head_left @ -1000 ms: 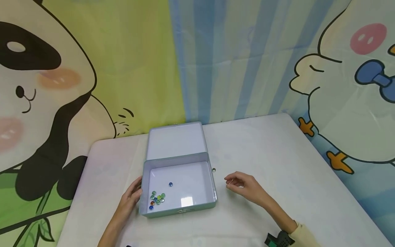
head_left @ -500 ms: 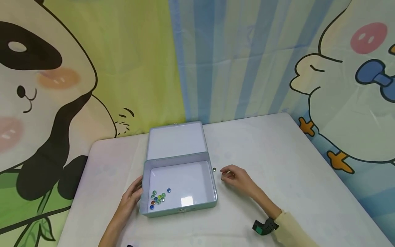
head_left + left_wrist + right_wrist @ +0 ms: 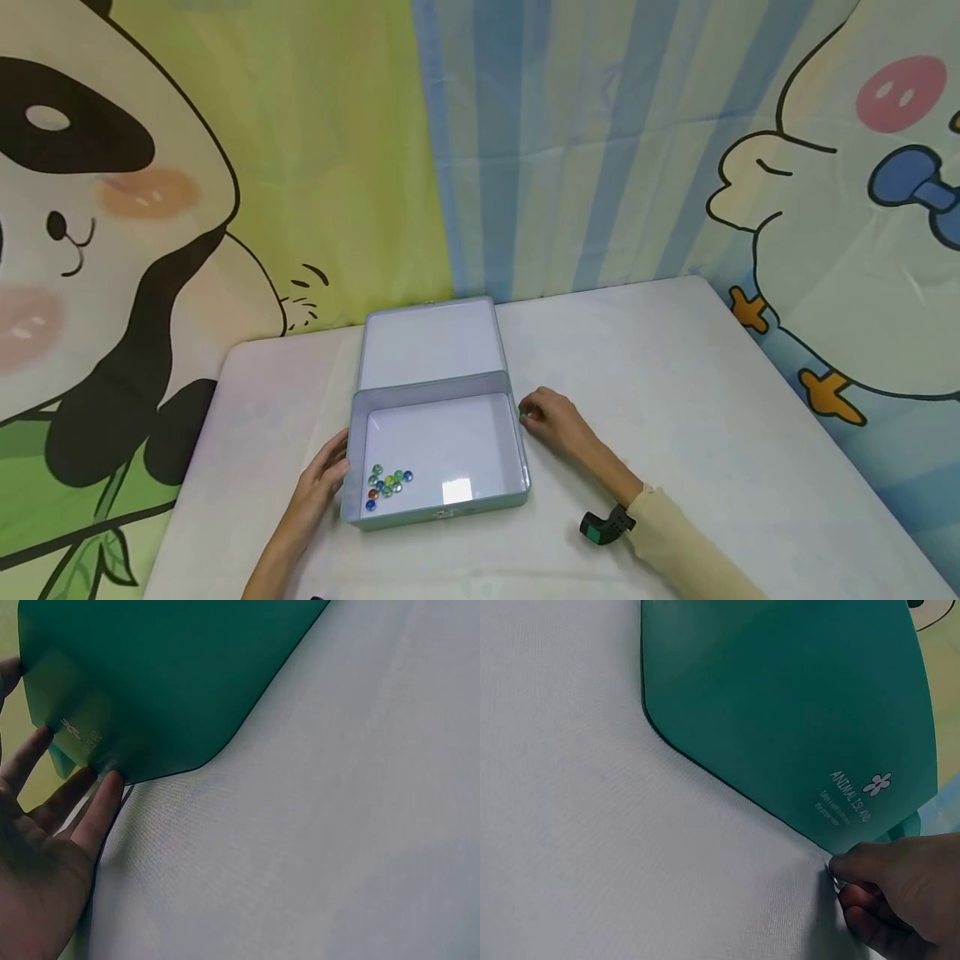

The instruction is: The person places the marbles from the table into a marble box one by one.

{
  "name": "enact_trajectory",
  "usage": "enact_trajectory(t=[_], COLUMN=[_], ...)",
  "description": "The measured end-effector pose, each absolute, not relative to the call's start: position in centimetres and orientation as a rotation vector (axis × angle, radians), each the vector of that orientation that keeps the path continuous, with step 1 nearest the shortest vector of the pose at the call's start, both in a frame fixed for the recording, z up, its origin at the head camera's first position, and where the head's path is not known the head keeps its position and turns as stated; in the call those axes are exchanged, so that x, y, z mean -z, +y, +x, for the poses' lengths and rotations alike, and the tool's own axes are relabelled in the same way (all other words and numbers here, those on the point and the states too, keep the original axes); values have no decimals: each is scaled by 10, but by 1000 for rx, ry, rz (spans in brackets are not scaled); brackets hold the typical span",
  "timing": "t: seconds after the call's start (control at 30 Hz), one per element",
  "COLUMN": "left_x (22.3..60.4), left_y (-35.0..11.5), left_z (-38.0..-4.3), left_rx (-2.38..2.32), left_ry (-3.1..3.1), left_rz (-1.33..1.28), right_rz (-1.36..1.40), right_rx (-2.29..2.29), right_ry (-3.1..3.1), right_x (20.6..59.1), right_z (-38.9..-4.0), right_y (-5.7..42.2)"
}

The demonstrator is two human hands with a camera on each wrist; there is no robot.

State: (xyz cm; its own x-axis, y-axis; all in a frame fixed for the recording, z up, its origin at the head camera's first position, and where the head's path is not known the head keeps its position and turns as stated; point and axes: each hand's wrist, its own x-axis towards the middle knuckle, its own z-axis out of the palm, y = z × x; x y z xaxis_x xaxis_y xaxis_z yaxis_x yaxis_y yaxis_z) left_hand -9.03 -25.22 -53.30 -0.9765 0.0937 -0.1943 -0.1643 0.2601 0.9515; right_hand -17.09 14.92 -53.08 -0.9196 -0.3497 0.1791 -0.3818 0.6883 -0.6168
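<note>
A green metal box (image 3: 405, 520) stands on the table with its lid (image 3: 431, 346) folded back and a pale interior. Several glass marbles (image 3: 387, 481) lie clustered in its front left corner. My left hand (image 3: 311, 493) rests against the box's left side, and in the left wrist view its extended fingertips (image 3: 111, 784) touch the green wall. Beside the right wall, my right hand (image 3: 557, 419) pinches a small marble (image 3: 839, 884) between thumb and curled fingers, mostly hidden by them. White lettering and a flower mark show on that wall.
The box stands on a white-covered table (image 3: 660, 375). Behind the table hangs a printed curtain (image 3: 337, 167) with cartoon animals, close to the back of the lid. A black wrist device (image 3: 609, 527) sits below my right wrist.
My right hand has moved left to the box's right side and taken hold of the marble there. A blue marble inside the box has rolled toward the cluster. My left hand stays put.
</note>
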Motion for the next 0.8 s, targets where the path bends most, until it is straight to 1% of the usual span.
enact_trajectory(t=[0.2, 0.43, 0.6, 0.8], left_x=[531, 532, 533, 533], left_y=[-254, -254, -253, -252], left_z=[-91, -92, -91, -90], left_rx=[-1783, -1807, -1812, -1788], left_ry=[2326, 2311, 2303, 2312], left_rz=[-65, -44, -50, -61], right_rz=[624, 622, 657, 735], right_rx=[-1044, -1207, -1272, -1259], right_ry=[-2835, -2729, -2636, -2549], right_x=[533, 533, 520, 493], right_z=[-170, -172, -170, -169], right_y=[149, 156, 158, 157])
